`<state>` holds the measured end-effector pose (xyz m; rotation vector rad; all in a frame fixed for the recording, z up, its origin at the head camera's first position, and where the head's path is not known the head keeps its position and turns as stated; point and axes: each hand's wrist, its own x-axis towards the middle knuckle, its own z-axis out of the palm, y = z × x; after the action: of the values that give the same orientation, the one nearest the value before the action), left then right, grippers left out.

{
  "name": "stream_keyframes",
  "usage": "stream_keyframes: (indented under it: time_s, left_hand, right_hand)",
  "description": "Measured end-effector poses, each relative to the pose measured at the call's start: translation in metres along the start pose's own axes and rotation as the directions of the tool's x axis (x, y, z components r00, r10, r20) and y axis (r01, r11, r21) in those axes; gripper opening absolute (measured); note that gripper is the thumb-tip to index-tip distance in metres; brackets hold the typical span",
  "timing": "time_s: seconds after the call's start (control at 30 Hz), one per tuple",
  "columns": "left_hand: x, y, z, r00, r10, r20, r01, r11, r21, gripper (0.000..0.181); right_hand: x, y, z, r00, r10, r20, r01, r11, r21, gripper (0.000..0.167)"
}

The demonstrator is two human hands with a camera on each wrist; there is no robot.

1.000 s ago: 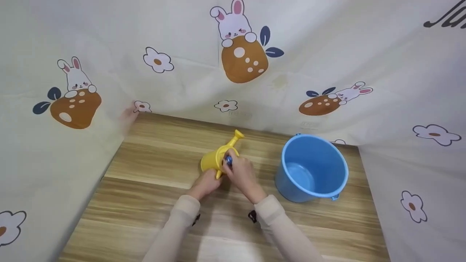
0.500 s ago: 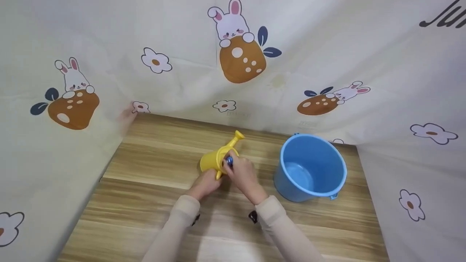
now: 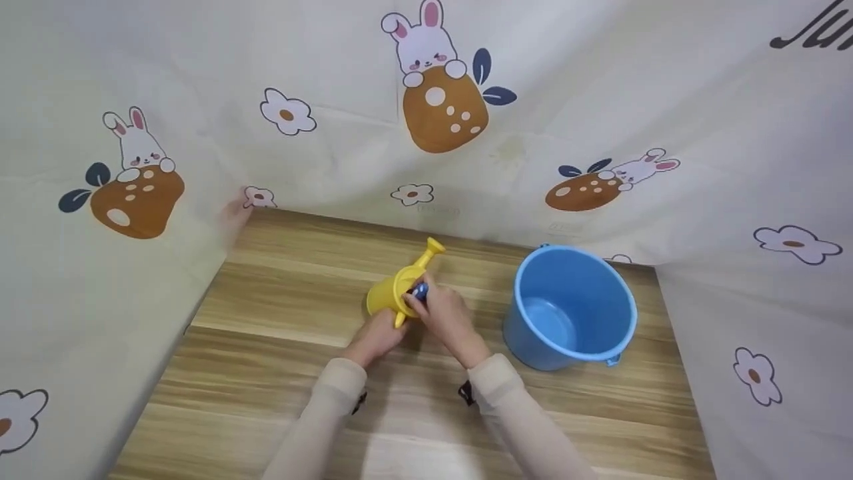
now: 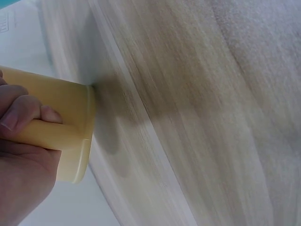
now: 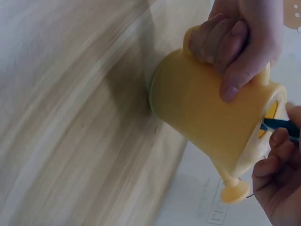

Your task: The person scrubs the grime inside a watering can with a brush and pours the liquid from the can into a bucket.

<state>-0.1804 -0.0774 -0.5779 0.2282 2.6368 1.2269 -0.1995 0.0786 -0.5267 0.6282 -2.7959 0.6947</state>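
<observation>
My left hand (image 3: 378, 333) grips the handle of a yellow toy watering can (image 3: 384, 297), its fingers wrapped round it in the left wrist view. The can leans with its mouth toward my right hand (image 3: 448, 319), its spout pointing away from me. Between thumb and fingers, the right hand pinches a slim blue tool (image 3: 420, 291) with a dark end. In the right wrist view, this tool (image 5: 281, 125) reaches into the can's mouth; its inner end is hidden, and its exact kind cannot be told. Whether the can's base touches the wooden surface is unclear.
A light blue bucket (image 3: 543, 347) stands upright to the right, its inside showing no contents. Cream cloth walls (image 3: 346, 153) printed with rabbits and flowers enclose the wood-grain surface (image 3: 266, 360) at the back and sides.
The blue tool has tilted a little in my right hand, and that hand has shifted slightly. My left hand and the watering can stay nearly in place.
</observation>
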Motion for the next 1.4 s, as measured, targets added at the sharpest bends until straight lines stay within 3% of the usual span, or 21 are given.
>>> stream_keyframes:
  time_s: [0.2,0.37,0.53,0.77,1.17,1.4]
  left_hand:
    - [-0.002,0.002,-0.003,1.0,-0.006,-0.006,0.006,1.0,0.014,0.02]
    - [-0.002,0.002,-0.001,1.0,-0.007,-0.015,0.007,1.0,0.021,0.025]
    - [-0.001,0.0,-0.001,1.0,-0.02,-0.012,0.02,1.0,0.006,0.027]
    - [-0.001,0.002,-0.003,1.0,0.008,-0.002,-0.008,1.0,0.028,0.018]
    - [-0.001,0.004,-0.002,1.0,0.013,0.016,-0.013,1.0,0.027,0.019]
    - [-0.001,0.004,-0.001,1.0,0.006,0.013,-0.007,0.999,0.042,0.019]
  right_hand:
    - [0.003,-0.002,-0.004,0.994,-0.103,0.04,0.102,0.995,0.011,0.037]
    - [0.007,-0.003,-0.003,0.988,-0.156,0.014,0.155,0.987,0.05,0.031]
    - [0.011,-0.005,-0.009,0.985,-0.166,-0.05,0.168,0.985,0.046,0.028]
    - [0.017,-0.006,-0.022,0.976,-0.18,-0.127,0.183,0.983,0.02,0.028]
    - [0.016,-0.006,-0.022,0.975,-0.169,-0.145,0.172,0.985,0.007,0.029]
    - [0.014,-0.004,-0.011,0.98,-0.128,-0.154,0.129,0.992,-0.002,0.029]
